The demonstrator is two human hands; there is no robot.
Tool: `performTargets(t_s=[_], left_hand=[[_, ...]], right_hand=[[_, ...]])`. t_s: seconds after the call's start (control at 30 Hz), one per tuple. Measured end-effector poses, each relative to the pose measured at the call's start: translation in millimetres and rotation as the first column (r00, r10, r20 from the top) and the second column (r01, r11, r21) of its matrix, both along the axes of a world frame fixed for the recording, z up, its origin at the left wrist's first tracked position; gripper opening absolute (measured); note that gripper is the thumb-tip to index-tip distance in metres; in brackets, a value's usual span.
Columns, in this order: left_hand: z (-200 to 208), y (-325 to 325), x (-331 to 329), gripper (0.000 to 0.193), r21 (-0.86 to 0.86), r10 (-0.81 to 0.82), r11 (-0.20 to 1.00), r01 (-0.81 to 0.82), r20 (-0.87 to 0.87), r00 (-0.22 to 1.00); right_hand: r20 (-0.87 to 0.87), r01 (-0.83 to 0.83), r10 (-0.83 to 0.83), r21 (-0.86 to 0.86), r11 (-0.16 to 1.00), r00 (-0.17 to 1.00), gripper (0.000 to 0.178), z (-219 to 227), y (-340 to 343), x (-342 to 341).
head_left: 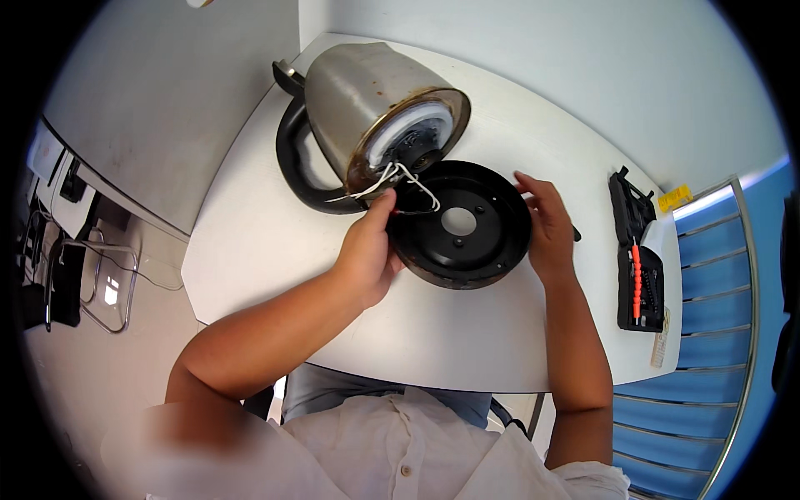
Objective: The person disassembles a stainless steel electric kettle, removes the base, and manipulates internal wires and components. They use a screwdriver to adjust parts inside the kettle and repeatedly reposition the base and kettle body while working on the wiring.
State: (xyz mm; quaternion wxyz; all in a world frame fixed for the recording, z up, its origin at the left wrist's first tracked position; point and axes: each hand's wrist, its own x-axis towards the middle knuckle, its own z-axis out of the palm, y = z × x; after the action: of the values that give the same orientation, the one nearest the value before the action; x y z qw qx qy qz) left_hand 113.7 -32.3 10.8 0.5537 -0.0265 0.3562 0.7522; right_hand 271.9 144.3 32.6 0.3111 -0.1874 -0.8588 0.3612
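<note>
A steel electric kettle (pixel 358 92) with a black handle (pixel 292 158) lies tilted on the table, its bottom uncovered. White wires (pixel 398 177) hang out of its underside. Right below it is a round black kettle base cover (pixel 496 242) with a hole in its middle, its hollow side up. My left hand (pixel 371 250) grips the cover's left rim, thumb up beside the wires. On the opposite rim, my right hand (pixel 550 229) curls its fingers round the edge. A small dark tip pokes out past the right hand; what it belongs to is hidden.
The white table (pixel 450 342) has a curved edge and meets walls at the back. At its right side lies an opened black tool case (pixel 627 212) with an orange shaft (pixel 637 283) in it, near a yellow item (pixel 675 198). A metal railing (pixel 717 332) stands beyond.
</note>
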Motion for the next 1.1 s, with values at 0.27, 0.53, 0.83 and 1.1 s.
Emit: performTargets(t_s=[0.27,0.53,0.83,1.1], left_hand=[[-3,-1,-2,0.039,0.082,-0.012,0.997,0.008,0.042,0.999],[-7,1,-7,0.039,0.025,-0.045,0.999,0.043,0.063,0.997],[-9,-3,-10,0.039,0.023,-0.044,0.999,0.042,0.118,0.992],[-2,-1,-9,0.041,-0.003,-0.076,0.997,0.077,0.094,0.993]], right_hand=[[0.031,-0.076,0.076,-0.002,0.997,0.997,0.067,-7,4,5],[-0.027,-0.143,0.148,0.151,0.978,0.989,0.062,-9,0,6],[-0.168,-0.112,0.15,0.219,0.969,0.974,0.068,-4,-13,1],[-0.175,-0.098,0.137,0.215,0.972,0.975,0.059,-10,-6,2]])
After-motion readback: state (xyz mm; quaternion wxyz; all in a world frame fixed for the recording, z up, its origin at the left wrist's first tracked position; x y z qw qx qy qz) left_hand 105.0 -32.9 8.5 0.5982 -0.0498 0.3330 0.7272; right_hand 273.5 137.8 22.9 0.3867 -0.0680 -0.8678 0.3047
